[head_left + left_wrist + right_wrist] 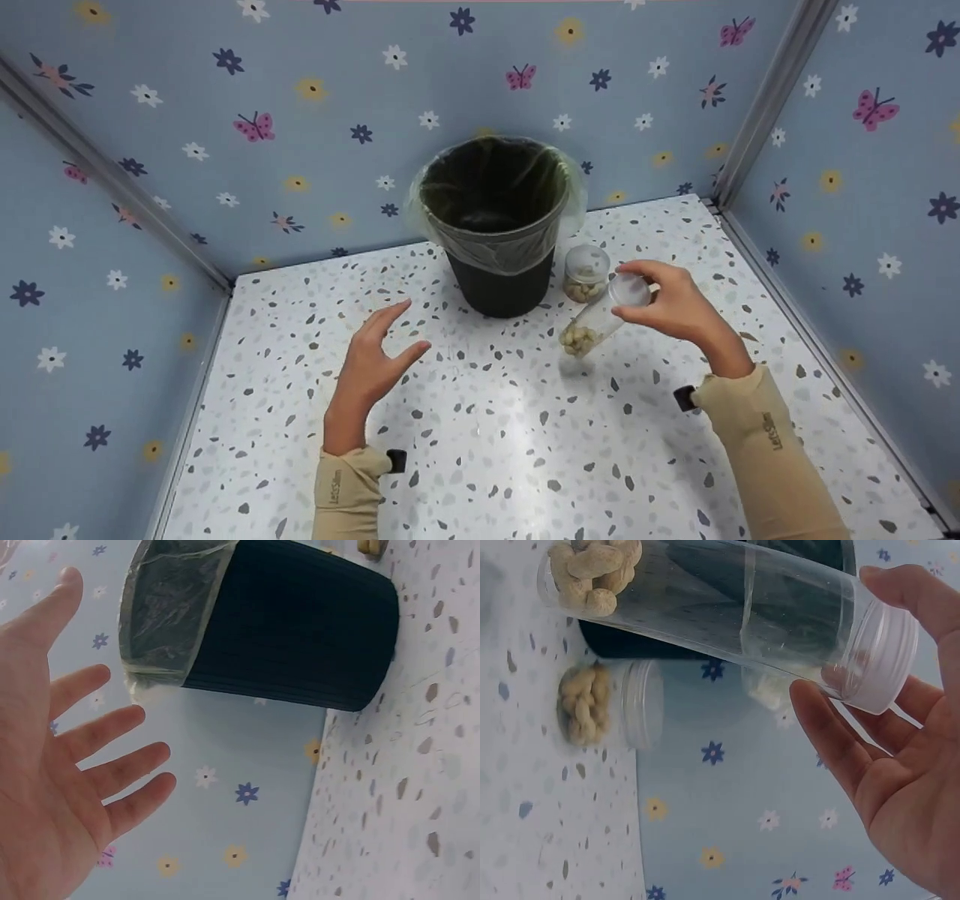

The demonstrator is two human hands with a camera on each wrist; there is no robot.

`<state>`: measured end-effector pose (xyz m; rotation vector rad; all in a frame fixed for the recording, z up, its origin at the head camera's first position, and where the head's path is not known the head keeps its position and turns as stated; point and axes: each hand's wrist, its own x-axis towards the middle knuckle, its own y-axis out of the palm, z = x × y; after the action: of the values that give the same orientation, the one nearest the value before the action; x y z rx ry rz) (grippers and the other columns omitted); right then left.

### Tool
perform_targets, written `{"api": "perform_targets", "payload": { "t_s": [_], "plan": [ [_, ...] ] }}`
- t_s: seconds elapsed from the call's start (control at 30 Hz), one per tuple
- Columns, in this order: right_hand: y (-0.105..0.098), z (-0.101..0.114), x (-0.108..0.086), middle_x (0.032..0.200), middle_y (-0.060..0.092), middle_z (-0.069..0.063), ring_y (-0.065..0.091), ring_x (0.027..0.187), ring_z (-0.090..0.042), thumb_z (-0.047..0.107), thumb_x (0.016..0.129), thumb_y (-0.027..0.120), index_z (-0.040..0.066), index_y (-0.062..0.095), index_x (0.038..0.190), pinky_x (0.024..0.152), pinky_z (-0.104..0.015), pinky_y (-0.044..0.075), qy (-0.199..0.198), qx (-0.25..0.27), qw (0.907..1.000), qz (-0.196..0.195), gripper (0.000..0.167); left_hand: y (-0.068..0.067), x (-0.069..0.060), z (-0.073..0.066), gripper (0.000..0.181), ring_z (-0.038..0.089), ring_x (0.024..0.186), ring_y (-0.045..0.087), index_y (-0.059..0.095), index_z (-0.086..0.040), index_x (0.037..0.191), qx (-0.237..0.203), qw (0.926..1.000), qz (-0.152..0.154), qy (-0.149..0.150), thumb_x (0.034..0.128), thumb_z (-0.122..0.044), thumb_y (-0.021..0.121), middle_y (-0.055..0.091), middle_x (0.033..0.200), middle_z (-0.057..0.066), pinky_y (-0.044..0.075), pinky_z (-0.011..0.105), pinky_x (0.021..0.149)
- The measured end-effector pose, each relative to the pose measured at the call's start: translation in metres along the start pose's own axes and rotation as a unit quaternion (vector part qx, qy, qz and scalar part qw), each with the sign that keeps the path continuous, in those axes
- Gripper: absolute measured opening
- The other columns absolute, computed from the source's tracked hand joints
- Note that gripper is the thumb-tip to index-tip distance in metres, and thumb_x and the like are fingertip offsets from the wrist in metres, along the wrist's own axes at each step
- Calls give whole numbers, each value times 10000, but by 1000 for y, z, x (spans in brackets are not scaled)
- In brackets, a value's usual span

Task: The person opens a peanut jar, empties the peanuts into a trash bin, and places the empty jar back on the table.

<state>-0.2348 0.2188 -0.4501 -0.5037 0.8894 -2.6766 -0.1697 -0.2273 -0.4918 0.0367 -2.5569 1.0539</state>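
Note:
My right hand (677,306) grips a tall clear plastic jar (601,321) near its lid (630,290), thumb on one side and fingers on the other. Peanuts in their shells (596,571) lie at the bottom of this jar, and most of its height holds nothing. The jar tilts in the head view; whether its base touches the table cannot be told. A shorter lidded jar (615,706) with peanuts stands just behind it. Left of the bin, my left hand (373,367) is held in the air, fingers spread, holding nothing.
A black bin (499,281) with a clear liner (176,611) folded over its rim stands at the back, beside the short jar. The speckled tabletop (480,450) is bounded by flowered panels (315,150) at the back and both sides.

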Motion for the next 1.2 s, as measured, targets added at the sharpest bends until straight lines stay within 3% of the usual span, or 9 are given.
{"api": "perform_targets", "payload": {
  "t_s": [0.13, 0.3, 0.43, 0.6, 0.7, 0.83, 0.93, 1.03, 1.2],
  "plan": [
    [13, 14, -4, 1172, 623, -96, 606, 932, -221, 102, 766, 834, 65, 620, 1249, 725, -373, 545, -138, 323, 9994, -78, 530, 17, -4, -2, 679, 222, 1235, 496, 536, -154, 1401, -314, 9994, -75, 150, 815, -382, 791, 535, 1367, 50, 455, 449, 959],
    [26, 43, -15, 1124, 641, -128, 615, 935, -270, 15, 760, 817, 16, 623, 1235, 718, -376, 557, -353, 750, 9958, -383, 512, 54, -11, -11, 681, 195, 1208, 512, 516, -181, 1413, -1005, 9945, 1, 287, 820, -374, 789, 527, 1369, 9, 489, 413, 937],
    [34, 67, -19, 1103, 645, -170, 624, 923, -292, -27, 769, 790, -49, 616, 1213, 707, -333, 558, -532, 1088, 9913, -518, 477, 82, -19, -18, 703, 221, 1236, 498, 489, -204, 1428, -1610, 9867, 86, 224, 814, -352, 798, 488, 1402, 16, 482, 418, 960],
    [49, 71, -15, 1141, 627, -192, 619, 939, -279, -26, 784, 779, -75, 592, 1233, 716, -284, 551, -477, 1489, 9864, -501, 488, 101, -23, -25, 767, 323, 1250, 482, 470, -166, 1436, -2169, 9759, -51, 216, 769, -184, 848, 469, 1412, 81, 462, 457, 979],
    [58, 71, -13, 1143, 621, -180, 618, 940, -268, -16, 788, 782, -71, 585, 1247, 720, -286, 552, -397, 1729, 9831, -459, 502, 107, -24, -29, 821, 366, 1267, 467, 444, -98, 1447, -2453, 9692, -81, 192, 739, -99, 860, 447, 1427, 140, 452, 495, 979],
    [68, 72, -11, 1126, 613, -181, 608, 926, -249, -21, 792, 777, -72, 578, 1248, 689, -281, 547, -299, 2106, 9764, -362, 500, 104, -27, -46, 803, 384, 1208, 519, 457, 11, 1413, -2712, 9621, -156, 253, 721, -47, 861, 460, 1401, 201, 507, 477, 905],
    [74, 73, -10, 1114, 603, -211, 595, 913, -237, -41, 794, 766, -85, 569, 1249, 649, -271, 540, -221, 2397, 9701, -305, 497, 99, -30, -56, 710, 310, 1074, 591, 530, 30, 1347, -2645, 9631, -358, 350, 722, -45, 859, 534, 1318, 197, 558, 374, 770],
    [79, 72, -10, 1121, 582, -259, 580, 914, -229, -64, 795, 752, -103, 555, 1252, 634, -256, 535, -157, 2637, 9641, -281, 499, 98, -31, -57, 624, 240, 943, 600, 610, 0, 1278, -2513, 9654, -583, 372, 711, -46, 866, 607, 1214, 151, 539, 321, 658],
    [90, 58, -8, 1160, 550, -303, 564, 940, -245, -107, 794, 730, -98, 547, 1259, 651, -245, 533, -81, 2935, 9555, -291, 499, 96, -31, -54, 596, 225, 956, 602, 649, -33, 1245, -2516, 9654, -624, 291, 695, -50, 876, 639, 1166, 96, 545, 307, 685]
  ]
}}
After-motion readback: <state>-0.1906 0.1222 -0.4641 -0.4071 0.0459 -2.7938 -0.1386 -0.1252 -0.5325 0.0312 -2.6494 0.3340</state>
